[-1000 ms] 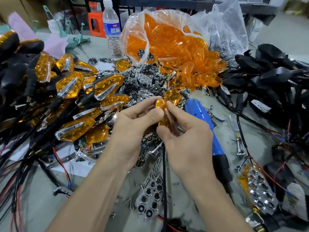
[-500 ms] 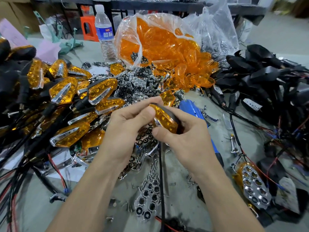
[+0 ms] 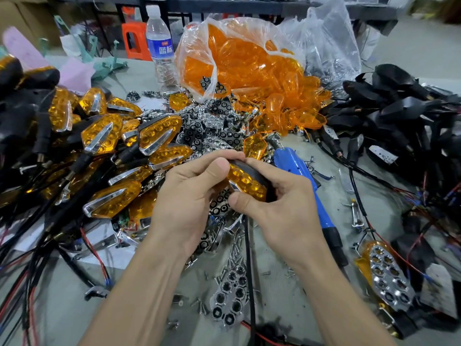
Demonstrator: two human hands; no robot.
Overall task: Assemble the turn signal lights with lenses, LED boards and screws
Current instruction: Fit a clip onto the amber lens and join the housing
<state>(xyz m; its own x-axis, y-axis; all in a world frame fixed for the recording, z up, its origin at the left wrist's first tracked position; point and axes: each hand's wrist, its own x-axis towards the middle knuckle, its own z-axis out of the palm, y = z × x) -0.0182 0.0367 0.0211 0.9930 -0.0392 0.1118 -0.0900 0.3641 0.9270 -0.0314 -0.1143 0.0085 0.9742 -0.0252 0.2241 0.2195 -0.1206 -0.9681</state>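
At the middle of the table both hands hold one turn signal light [image 3: 247, 182], an amber lens in a black housing with a chrome strip. My left hand [image 3: 192, 196] pinches its left end with thumb and fingers. My right hand [image 3: 279, 203] cups the housing from the right, thumb pressed on the lens's lower edge. A black cable [image 3: 248, 258] hangs down from the light. Loose screws [image 3: 234, 255] and chrome reflector plates [image 3: 229, 298] lie below the hands.
Finished amber lights [image 3: 104, 136] with cables pile up at left. A plastic bag of amber lenses [image 3: 239, 61] and a water bottle [image 3: 161, 48] stand behind. Black housings [image 3: 399, 113] heap at right. A blue electric screwdriver [image 3: 309, 196] lies beside my right hand.
The light has turned from edge-on to showing its amber lens face, and has come lower between my hands. My right thumb has moved onto the lens's lower edge.
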